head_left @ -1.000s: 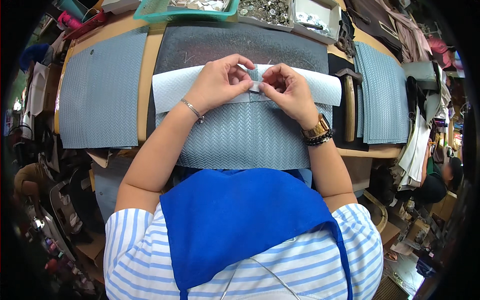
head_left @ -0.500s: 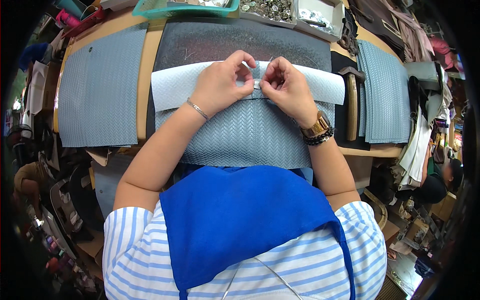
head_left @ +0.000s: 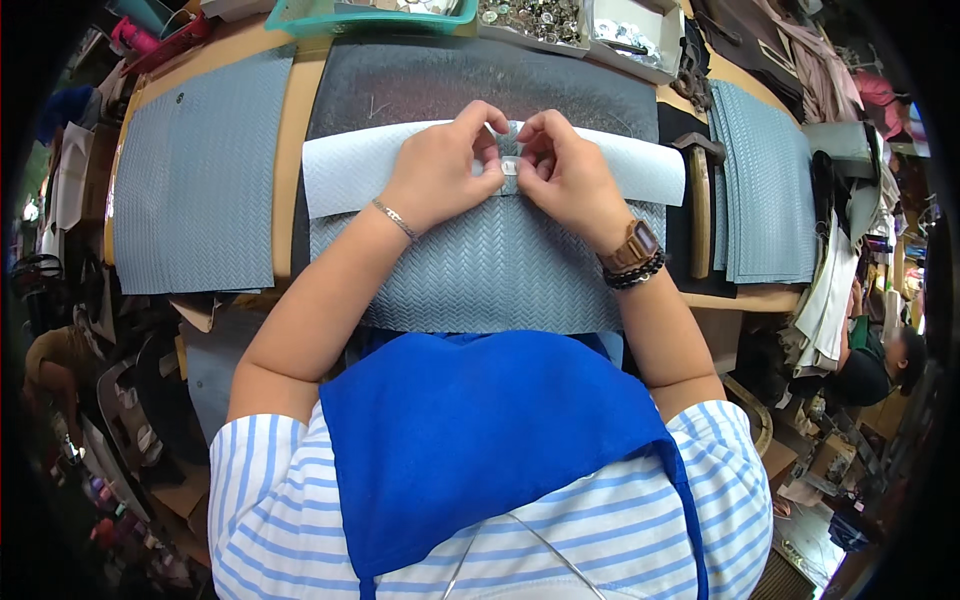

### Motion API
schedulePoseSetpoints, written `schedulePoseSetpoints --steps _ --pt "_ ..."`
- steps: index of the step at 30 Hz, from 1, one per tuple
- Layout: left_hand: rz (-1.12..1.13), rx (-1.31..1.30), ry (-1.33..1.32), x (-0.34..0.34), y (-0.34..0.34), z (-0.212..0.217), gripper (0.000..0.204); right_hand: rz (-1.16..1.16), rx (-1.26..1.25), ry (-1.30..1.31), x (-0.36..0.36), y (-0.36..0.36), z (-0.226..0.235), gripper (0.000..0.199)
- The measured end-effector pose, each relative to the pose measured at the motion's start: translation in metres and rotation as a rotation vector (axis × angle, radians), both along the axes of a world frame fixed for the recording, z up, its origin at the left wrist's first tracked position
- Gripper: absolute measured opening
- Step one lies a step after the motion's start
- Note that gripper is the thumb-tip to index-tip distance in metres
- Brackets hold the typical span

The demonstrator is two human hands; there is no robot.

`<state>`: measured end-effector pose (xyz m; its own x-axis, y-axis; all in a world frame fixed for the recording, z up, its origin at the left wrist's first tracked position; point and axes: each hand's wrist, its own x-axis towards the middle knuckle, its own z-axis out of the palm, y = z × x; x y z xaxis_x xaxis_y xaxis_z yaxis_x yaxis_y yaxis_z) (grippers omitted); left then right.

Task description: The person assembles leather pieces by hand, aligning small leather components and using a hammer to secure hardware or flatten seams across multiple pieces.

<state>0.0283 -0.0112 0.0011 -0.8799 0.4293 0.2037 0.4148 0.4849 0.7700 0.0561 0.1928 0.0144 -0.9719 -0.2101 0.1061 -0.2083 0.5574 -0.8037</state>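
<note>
On the bench before me lies a grey-blue sheet with a woven herringbone pattern (head_left: 450,270). Its far part is folded toward me, showing a white back (head_left: 370,170), and a grey strip crosses the fold at the middle. A small silvery plate (head_left: 510,166) with an opening in its centre lies on that strip. My left hand (head_left: 440,168) pinches it from the left with the thumb and fingers curled in. From the right, my right hand (head_left: 575,180) has its thumb and bent fingers at the plate's other edge. What lies beneath the plate is hidden.
A dark work slab (head_left: 480,85) lies under the sheet. Right of it rests a wooden-handled hammer (head_left: 703,215). Stacks of patterned sheets flank me at left (head_left: 200,190) and right (head_left: 765,190). A teal tray (head_left: 300,18) and a box of metal fittings (head_left: 535,22) stand behind.
My right hand's fingers have shifted and opened slightly, leaving the small plate more exposed. The right wrist has turned, bringing the watch face into sight. My left hand has barely moved.
</note>
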Motion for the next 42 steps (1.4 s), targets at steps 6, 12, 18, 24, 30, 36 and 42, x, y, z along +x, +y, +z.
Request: schedulePoseSetpoints --steps 6,12,18,24,30,36,42 --pt "-0.062 0.077 -0.108 -0.002 0.0 0.005 0.026 -0.016 -0.118 -0.13 0.0 0.008 0.003 0.027" --pt "-0.064 -0.006 0.115 0.002 -0.005 -0.004 0.012 0.11 0.117 0.039 -0.014 0.014 0.032 0.021" --pt "-0.076 -0.025 0.131 -0.001 0.01 0.001 0.009 -0.347 0.541 0.195 -0.13 0.149 0.04 0.028" --pt "-0.063 -0.024 0.076 -0.002 0.002 0.002 0.01 -0.39 0.766 0.148 -0.193 0.143 0.015 0.032" --pt "-0.084 0.004 0.064 -0.002 0.004 0.003 0.011 -0.348 0.575 -0.012 -0.217 0.162 0.002 0.028" --pt "-0.077 0.018 0.078 -0.002 0.001 0.002 0.011 -0.289 0.58 0.018 -0.213 0.154 0.001 0.034" --pt "-0.076 0.006 -0.014 -0.001 0.0 0.007 0.011 -0.398 0.262 -0.025 -0.212 0.153 0.01 0.028"
